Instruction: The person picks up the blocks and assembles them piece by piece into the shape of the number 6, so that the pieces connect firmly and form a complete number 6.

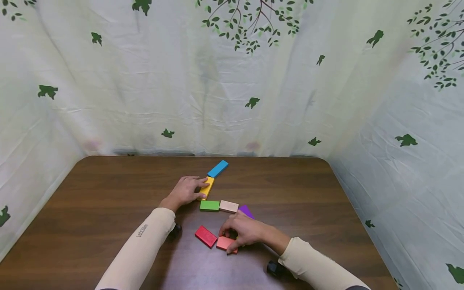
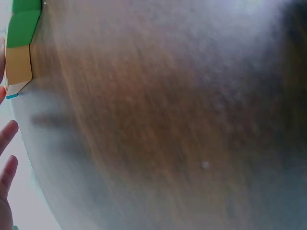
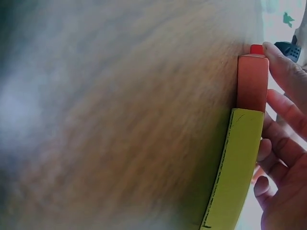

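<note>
At the far end of a line of flat coloured blocks, my left hand [image 1: 185, 191] holds a yellow block [image 1: 208, 188] between thumb and fingers, its other fingers extended. A blue block [image 1: 218, 168] meets the yellow one's far end. Nearer lie a green block [image 1: 209, 206], a pale pink block [image 1: 229, 206] and a purple block [image 1: 246, 211], partly covered by my right hand [image 1: 246, 228]. That hand pinches a coral block [image 1: 223, 243] with thumb and index finger. Beside it lies a red block [image 1: 206, 236]. A yellow-green block [image 3: 237, 167] adjoins the coral one, mostly hidden under the hand in the head view.
The blocks lie flat on a brown wooden table [image 1: 119, 193] with rounded far corners. A pale curtain [image 1: 203, 88] with green leaf prints hangs behind and at both sides. Dark wrist devices [image 1: 274, 268] sit under both cream sleeves.
</note>
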### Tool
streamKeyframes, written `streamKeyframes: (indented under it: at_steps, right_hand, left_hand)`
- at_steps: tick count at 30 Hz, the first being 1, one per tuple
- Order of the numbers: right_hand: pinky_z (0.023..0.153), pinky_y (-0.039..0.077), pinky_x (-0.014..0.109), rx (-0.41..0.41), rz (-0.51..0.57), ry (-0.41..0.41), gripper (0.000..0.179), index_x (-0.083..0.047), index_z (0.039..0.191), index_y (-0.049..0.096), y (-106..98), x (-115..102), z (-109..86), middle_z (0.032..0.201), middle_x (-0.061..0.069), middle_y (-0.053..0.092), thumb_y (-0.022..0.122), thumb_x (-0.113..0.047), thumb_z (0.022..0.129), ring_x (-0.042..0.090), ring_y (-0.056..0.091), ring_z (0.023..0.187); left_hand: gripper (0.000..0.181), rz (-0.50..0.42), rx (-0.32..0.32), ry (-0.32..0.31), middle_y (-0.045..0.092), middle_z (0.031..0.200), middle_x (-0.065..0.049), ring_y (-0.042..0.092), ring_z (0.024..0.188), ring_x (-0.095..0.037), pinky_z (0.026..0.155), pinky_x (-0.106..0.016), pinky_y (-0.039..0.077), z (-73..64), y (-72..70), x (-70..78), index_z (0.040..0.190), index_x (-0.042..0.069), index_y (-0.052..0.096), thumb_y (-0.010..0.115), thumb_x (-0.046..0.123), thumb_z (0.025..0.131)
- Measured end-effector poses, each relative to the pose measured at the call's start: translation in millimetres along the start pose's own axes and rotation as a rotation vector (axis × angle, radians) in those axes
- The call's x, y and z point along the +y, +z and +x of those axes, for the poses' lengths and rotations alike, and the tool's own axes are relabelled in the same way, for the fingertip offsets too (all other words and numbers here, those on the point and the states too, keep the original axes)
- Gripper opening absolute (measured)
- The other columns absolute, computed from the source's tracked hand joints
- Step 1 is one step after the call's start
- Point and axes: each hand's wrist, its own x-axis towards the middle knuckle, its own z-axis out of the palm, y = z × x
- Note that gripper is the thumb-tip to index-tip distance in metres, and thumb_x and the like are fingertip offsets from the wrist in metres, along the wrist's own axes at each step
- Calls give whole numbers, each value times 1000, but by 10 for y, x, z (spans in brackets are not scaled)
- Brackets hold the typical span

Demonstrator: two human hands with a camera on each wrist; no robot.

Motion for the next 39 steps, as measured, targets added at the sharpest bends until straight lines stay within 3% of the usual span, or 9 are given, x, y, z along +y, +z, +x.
streamKeyframes:
  at_steps: [12, 18, 24, 29, 32, 35, 39]
  right_hand:
    - [75, 28, 19, 6, -23, 7, 41, -21, 105, 71, -13, -27, -1, 80, -17, 59, 83, -44, 72, -3, 45, 76]
    - [75, 28, 19, 2, -23, 13, 42, -21, 105, 71, -15, -39, 0, 80, -17, 60, 83, -44, 72, -3, 45, 76]
    - [76, 28, 19, 0, -21, 27, 42, -21, 105, 72, -23, -40, -8, 80, -18, 60, 83, -45, 72, -3, 45, 76]
    - [77, 27, 20, 3, -25, 23, 42, -21, 105, 72, -35, -43, -11, 80, -17, 60, 83, -44, 72, -3, 45, 77]
    - [76, 27, 20, -1, -14, 31, 42, -20, 105, 72, -32, -43, -21, 79, -17, 60, 83, -44, 72, -2, 45, 76]
    - [76, 28, 20, -3, -9, 36, 42, -21, 106, 72, -27, -46, -29, 79, -18, 59, 83, -45, 73, -2, 44, 76]
    - [76, 28, 20, 3, -10, 31, 42, -21, 106, 72, -25, -52, -24, 79, -18, 59, 83, -45, 73, -3, 43, 75]
  left_hand:
    - [47, 3, 50, 106, 57, 136, -8, 51, 124, -35, 104, -55, 35, -91, 14, 30, 126, 9, 65, 67, 39, 89]
    - [50, 2, 78, 161, 59, 134, -7, 52, 123, -34, 103, -55, 35, -214, -86, 89, 127, 9, 65, 69, 39, 87]
    - [53, -17, 62, 207, 62, 130, -6, 53, 122, -32, 101, -55, 36, -360, -221, 148, 127, 10, 65, 74, 39, 83]
    - [52, -63, 45, 330, 67, 121, -6, 58, 114, -30, 95, -54, 42, -496, -299, 209, 121, 9, 69, 80, 34, 77]
    - [50, -88, 3, 392, 68, 118, -4, 59, 111, -28, 93, -51, 45, -561, -302, 249, 117, 9, 71, 82, 33, 76]
    - [49, -129, -50, 402, 68, 119, -1, 59, 111, -25, 93, -49, 45, -618, -275, 288, 117, 10, 71, 82, 34, 75]
    - [48, -219, -56, 426, 68, 117, 0, 60, 110, -22, 92, -44, 47, -676, -203, 303, 117, 8, 70, 84, 28, 75]
